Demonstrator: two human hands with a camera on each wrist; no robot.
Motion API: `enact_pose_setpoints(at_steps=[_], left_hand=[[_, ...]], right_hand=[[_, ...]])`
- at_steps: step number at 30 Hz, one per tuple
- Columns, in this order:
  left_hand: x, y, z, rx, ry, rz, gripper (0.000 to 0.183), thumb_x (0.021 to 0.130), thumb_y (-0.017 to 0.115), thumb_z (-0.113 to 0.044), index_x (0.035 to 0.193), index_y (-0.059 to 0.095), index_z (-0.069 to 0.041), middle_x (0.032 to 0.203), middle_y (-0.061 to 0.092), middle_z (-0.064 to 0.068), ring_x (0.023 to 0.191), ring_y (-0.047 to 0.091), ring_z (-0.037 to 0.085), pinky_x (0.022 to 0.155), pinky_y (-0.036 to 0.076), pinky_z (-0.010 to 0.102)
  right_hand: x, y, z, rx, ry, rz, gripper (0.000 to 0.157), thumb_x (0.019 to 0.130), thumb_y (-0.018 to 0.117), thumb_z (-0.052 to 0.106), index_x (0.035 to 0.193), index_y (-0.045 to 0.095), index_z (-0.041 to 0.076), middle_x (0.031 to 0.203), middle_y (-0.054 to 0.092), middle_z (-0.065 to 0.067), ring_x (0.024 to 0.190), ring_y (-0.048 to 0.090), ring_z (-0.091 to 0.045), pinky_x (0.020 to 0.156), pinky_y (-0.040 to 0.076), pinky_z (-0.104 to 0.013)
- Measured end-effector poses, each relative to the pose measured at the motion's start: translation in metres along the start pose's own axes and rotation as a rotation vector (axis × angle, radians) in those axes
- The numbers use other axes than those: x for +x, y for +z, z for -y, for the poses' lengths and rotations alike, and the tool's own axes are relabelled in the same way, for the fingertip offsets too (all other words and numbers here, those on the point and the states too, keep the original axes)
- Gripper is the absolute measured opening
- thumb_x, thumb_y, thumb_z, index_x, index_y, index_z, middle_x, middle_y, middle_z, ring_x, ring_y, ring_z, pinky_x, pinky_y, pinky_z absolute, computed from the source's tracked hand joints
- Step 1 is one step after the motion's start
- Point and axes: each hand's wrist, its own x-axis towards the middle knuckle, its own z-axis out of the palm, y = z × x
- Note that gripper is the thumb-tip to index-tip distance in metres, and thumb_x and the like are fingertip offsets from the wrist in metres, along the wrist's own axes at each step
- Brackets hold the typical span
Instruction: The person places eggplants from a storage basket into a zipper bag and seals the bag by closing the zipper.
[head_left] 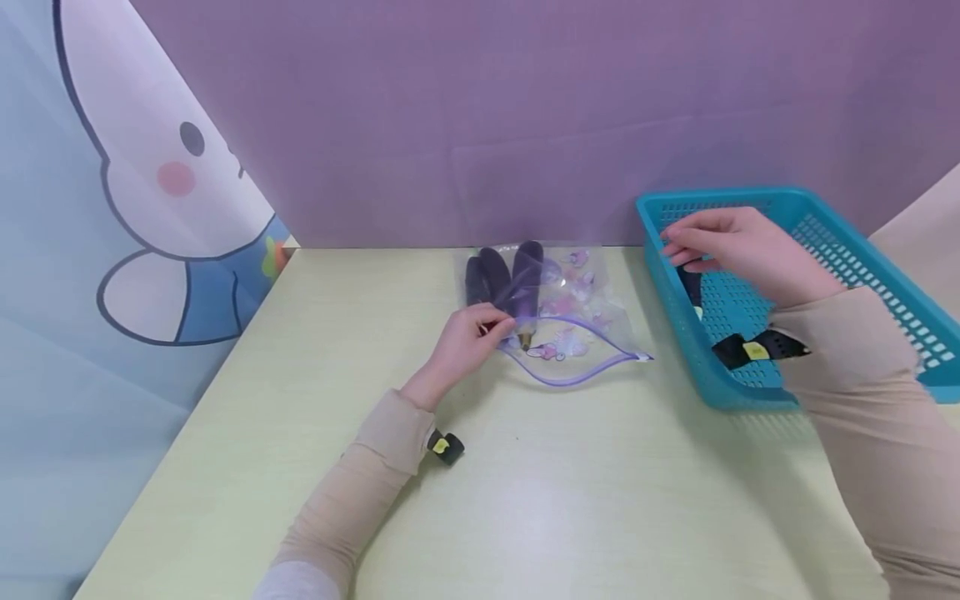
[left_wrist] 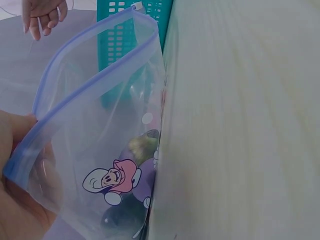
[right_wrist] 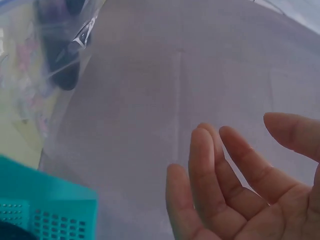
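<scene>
Bag (head_left: 577, 287), clear with a purple zip edge, lies on the bench (head_left: 480, 508), dark eggplants (head_left: 529, 265) inside and its mouth gaping. The left hand's (head_left: 467, 343) grip is clamped on the mouth's left end; the right hand's (head_left: 746, 252) grip, thumb and fingers apart, hovers empty above a turquoise basket (head_left: 678, 333).

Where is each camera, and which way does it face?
Head-worn: forward and down at the clear zip-top plastic bag and teal rectangular plastic basket; left hand, right hand, beige sleeves show.
Left wrist-worn: along the bag's mouth toward the basket; both hands show.
Right wrist-worn: toward plain purple fabric; right hand shows.
Wrist views share bag, basket, right hand.
</scene>
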Motion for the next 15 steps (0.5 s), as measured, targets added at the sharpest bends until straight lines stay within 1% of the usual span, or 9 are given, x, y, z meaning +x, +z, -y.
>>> enact_pose_setpoints(at_steps=[5, 10, 15], left_hand=[[0.000, 0.000, 0.000, 0.005, 0.014, -0.010, 0.014, 0.090, 0.063, -0.010, 0.093, 0.073, 0.000, 0.076, 0.062, 0.009, 0.065, 0.051, 0.014, 0.059, 0.042, 0.020], [0.001, 0.001, 0.000, 0.001, 0.016, -0.012, 0.014, 0.090, 0.063, -0.009, 0.092, 0.073, 0.000, 0.075, 0.062, 0.009, 0.065, 0.051, 0.014, 0.058, 0.042, 0.020], [0.002, 0.002, 0.001, -0.003, 0.007, -0.010, 0.014, 0.090, 0.063, -0.010, 0.092, 0.073, 0.000, 0.076, 0.062, 0.009, 0.065, 0.051, 0.013, 0.058, 0.042, 0.019]], right_hand=[[0.011, -0.008, -0.017, 0.047, 0.028, 0.011, 0.063, 0.094, 0.046, 0.051, 0.135, 0.046, 0.004, 0.104, 0.061, 0.015, 0.093, 0.059, 0.000, 0.077, 0.050, -0.016], [0.021, -0.015, -0.033, 0.067, 0.051, 0.053, 0.065, 0.096, 0.042, 0.049, 0.139, 0.039, 0.001, 0.106, 0.057, 0.017, 0.093, 0.058, 0.004, 0.078, 0.050, -0.015], [0.029, -0.020, -0.047, 0.122, 0.070, 0.099, 0.065, 0.099, 0.038, 0.046, 0.142, 0.032, -0.003, 0.102, 0.056, 0.022, 0.093, 0.057, 0.006, 0.079, 0.050, -0.015]])
